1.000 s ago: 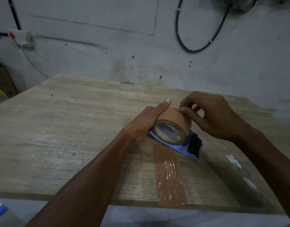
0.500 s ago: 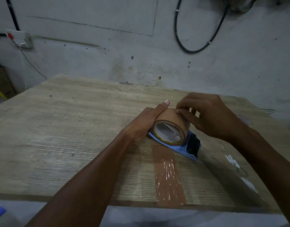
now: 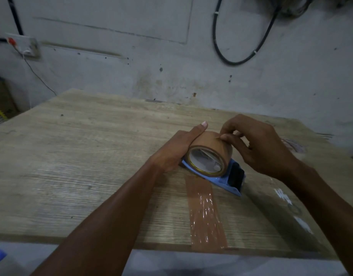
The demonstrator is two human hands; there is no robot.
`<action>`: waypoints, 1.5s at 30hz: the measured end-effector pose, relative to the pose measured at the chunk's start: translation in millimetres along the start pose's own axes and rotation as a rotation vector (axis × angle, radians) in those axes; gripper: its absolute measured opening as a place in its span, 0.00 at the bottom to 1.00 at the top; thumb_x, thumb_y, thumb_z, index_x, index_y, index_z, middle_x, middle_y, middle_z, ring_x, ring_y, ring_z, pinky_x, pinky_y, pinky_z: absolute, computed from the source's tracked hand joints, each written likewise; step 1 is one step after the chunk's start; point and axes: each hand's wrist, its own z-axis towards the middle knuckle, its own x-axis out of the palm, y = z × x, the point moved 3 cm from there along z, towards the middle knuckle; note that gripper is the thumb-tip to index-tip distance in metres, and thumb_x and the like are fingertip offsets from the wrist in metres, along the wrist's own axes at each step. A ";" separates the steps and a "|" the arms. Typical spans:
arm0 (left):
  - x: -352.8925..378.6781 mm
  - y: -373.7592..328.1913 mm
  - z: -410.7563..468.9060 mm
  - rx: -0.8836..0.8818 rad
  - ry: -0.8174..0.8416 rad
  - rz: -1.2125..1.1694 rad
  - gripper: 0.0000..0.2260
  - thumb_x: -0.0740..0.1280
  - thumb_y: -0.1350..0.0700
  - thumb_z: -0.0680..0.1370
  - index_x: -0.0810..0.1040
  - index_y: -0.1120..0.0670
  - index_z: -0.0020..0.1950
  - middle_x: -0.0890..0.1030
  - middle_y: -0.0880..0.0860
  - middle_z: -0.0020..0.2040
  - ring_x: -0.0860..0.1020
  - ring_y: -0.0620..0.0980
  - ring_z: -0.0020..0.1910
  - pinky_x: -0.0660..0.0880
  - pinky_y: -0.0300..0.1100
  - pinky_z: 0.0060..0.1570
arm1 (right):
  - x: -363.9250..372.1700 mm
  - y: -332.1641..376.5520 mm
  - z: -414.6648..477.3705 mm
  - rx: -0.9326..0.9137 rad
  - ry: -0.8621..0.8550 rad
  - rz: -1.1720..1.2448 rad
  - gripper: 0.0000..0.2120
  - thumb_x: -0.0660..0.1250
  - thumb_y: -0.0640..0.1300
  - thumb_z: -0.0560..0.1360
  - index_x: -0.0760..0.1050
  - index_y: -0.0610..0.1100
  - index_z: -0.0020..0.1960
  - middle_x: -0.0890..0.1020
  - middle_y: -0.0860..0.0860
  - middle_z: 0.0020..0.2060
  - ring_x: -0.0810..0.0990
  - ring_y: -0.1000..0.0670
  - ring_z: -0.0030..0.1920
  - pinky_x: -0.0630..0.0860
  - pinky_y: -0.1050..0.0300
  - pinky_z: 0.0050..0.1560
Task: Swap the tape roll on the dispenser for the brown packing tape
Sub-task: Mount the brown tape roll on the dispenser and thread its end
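A brown packing tape roll [image 3: 213, 146] sits on a blue tape dispenser [image 3: 233, 179] that lies on its side on the wooden table [image 3: 92, 166]. My left hand [image 3: 178, 150] wraps the roll's left side, thumb stretched along its top. My right hand [image 3: 257, 148] reaches over from the right, with thumb and forefinger pinched at the tape's surface on top of the roll. Whether a loose tape end is between those fingertips is too small to tell. The dispenser's black cutter end points toward me and to the right.
A strip of brown tape [image 3: 206, 214] is stuck on the table from the dispenser to the near edge. Pale tape scraps [image 3: 291, 206] lie at the right. A grey wall with a black cable loop [image 3: 237, 56] and a wall socket [image 3: 22, 44] stands behind.
My right fingertips have shifted slightly left along the top of the roll and now pinch at its surface. My left hand and the dispenser have stayed in place.
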 end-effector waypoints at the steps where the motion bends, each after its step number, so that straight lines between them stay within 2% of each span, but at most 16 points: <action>1: 0.4 -0.4 -0.2 0.000 0.000 0.000 0.33 0.65 0.35 0.79 0.84 0.67 0.55 0.86 0.67 0.50 0.84 0.66 0.53 0.80 0.55 0.59 | -0.9 0.5 -1.7 -0.015 -0.023 0.000 0.03 0.66 0.38 0.78 0.79 0.41 0.49 0.81 0.49 0.44 0.78 0.52 0.43 0.78 0.57 0.43; 6: 0.9 -0.9 0.1 0.009 0.004 -0.015 0.33 0.64 0.36 0.79 0.84 0.68 0.54 0.85 0.68 0.50 0.85 0.63 0.50 0.81 0.51 0.56 | 0.9 3.5 -9.4 -0.058 -0.093 -0.035 0.05 0.69 0.36 0.76 0.81 0.38 0.51 0.83 0.45 0.46 0.81 0.50 0.43 0.77 0.60 0.46; 8: 0.5 -0.3 1.2 0.018 0.000 -0.016 0.34 0.65 0.36 0.79 0.82 0.70 0.53 0.86 0.67 0.48 0.85 0.61 0.45 0.81 0.49 0.53 | -2.1 3.6 -11.8 0.028 -0.179 0.054 0.09 0.70 0.37 0.75 0.78 0.38 0.55 0.84 0.47 0.47 0.82 0.52 0.44 0.80 0.60 0.46; 10: 0.1 -0.2 2.0 0.017 -0.007 0.001 0.31 0.65 0.36 0.79 0.84 0.66 0.50 0.86 0.63 0.44 0.84 0.57 0.42 0.80 0.47 0.52 | -8.7 3.7 -12.3 0.082 -0.250 0.116 0.13 0.71 0.36 0.75 0.76 0.39 0.59 0.84 0.48 0.48 0.84 0.53 0.45 0.81 0.60 0.47; 12: 0.0 0.3 2.0 0.025 -0.010 0.005 0.31 0.65 0.34 0.78 0.84 0.65 0.48 0.86 0.63 0.44 0.85 0.57 0.43 0.80 0.50 0.54 | -9.6 4.8 -8.7 0.084 -0.177 0.099 0.15 0.71 0.36 0.75 0.77 0.40 0.61 0.83 0.50 0.51 0.83 0.53 0.47 0.81 0.61 0.48; 14: -0.2 1.4 2.2 0.032 -0.008 -0.001 0.33 0.66 0.34 0.78 0.85 0.66 0.52 0.87 0.65 0.47 0.86 0.62 0.48 0.80 0.53 0.58 | -4.7 4.2 -3.0 0.086 -0.049 0.071 0.15 0.70 0.39 0.76 0.78 0.44 0.63 0.82 0.51 0.54 0.81 0.54 0.48 0.79 0.60 0.50; 18: 0.1 1.6 1.6 0.038 -0.035 -0.008 0.30 0.66 0.35 0.78 0.86 0.64 0.53 0.87 0.63 0.48 0.85 0.62 0.52 0.79 0.55 0.60 | 0.5 3.8 6.2 -0.001 0.023 -0.048 0.09 0.69 0.41 0.76 0.83 0.43 0.55 0.84 0.46 0.50 0.79 0.50 0.49 0.78 0.52 0.49; 22: 0.9 0.6 1.7 0.024 -0.050 -0.021 0.27 0.66 0.37 0.79 0.86 0.63 0.49 0.87 0.62 0.45 0.86 0.58 0.46 0.81 0.48 0.52 | -2.3 4.8 11.1 -0.076 0.026 -0.123 0.10 0.66 0.44 0.76 0.84 0.41 0.51 0.84 0.45 0.46 0.80 0.45 0.48 0.78 0.48 0.45; 25: 0.7 0.0 0.6 0.001 -0.054 -0.025 0.24 0.67 0.38 0.79 0.86 0.59 0.45 0.87 0.60 0.42 0.86 0.54 0.42 0.80 0.45 0.49 | -0.6 3.8 8.5 -0.088 0.039 -0.101 0.08 0.65 0.43 0.77 0.82 0.41 0.51 0.83 0.46 0.47 0.79 0.47 0.48 0.77 0.53 0.48; 28: -0.1 1.9 2.0 -0.006 -0.081 -0.036 0.25 0.68 0.37 0.78 0.87 0.60 0.45 0.87 0.62 0.44 0.86 0.56 0.44 0.80 0.48 0.53 | -2.1 0.5 2.5 -0.050 0.016 -0.047 0.06 0.67 0.42 0.77 0.81 0.42 0.50 0.82 0.47 0.47 0.76 0.53 0.49 0.73 0.63 0.49; 30: 0.5 2.1 2.2 -0.015 -0.093 -0.040 0.26 0.68 0.37 0.78 0.87 0.61 0.46 0.87 0.63 0.45 0.86 0.59 0.47 0.80 0.49 0.55 | -2.1 -1.6 -0.3 -0.040 -0.007 -0.040 0.06 0.67 0.41 0.76 0.81 0.41 0.50 0.82 0.47 0.47 0.75 0.55 0.49 0.73 0.63 0.48; 34: 1.1 0.9 1.7 -0.018 -0.094 -0.055 0.24 0.68 0.38 0.78 0.86 0.60 0.43 0.87 0.60 0.41 0.85 0.54 0.41 0.80 0.46 0.50 | -2.0 -2.9 -4.8 -0.042 -0.035 -0.036 0.08 0.67 0.43 0.77 0.82 0.41 0.50 0.83 0.47 0.47 0.73 0.59 0.50 0.70 0.72 0.51; 39: 0.8 1.2 1.7 -0.014 -0.098 -0.057 0.26 0.68 0.39 0.79 0.86 0.63 0.45 0.86 0.61 0.40 0.85 0.53 0.39 0.80 0.43 0.47 | -5.3 -3.4 -12.1 -0.059 -0.083 -0.044 0.06 0.70 0.40 0.75 0.83 0.40 0.50 0.84 0.46 0.46 0.78 0.54 0.49 0.73 0.66 0.52; 42: -0.9 2.9 2.2 -0.016 -0.109 -0.054 0.30 0.68 0.37 0.78 0.86 0.66 0.49 0.87 0.65 0.45 0.85 0.55 0.42 0.80 0.45 0.50 | -7.1 -3.4 -15.4 -0.060 -0.099 -0.015 0.07 0.70 0.41 0.75 0.84 0.41 0.51 0.84 0.47 0.47 0.79 0.53 0.49 0.75 0.64 0.53; 45: 0.2 1.2 -0.3 -0.010 -0.109 -0.055 0.30 0.67 0.38 0.79 0.85 0.68 0.50 0.86 0.67 0.47 0.85 0.55 0.42 0.79 0.45 0.49 | -10.4 -5.4 -18.6 -0.048 -0.115 0.015 0.07 0.70 0.42 0.76 0.84 0.42 0.51 0.85 0.49 0.47 0.80 0.54 0.49 0.76 0.64 0.54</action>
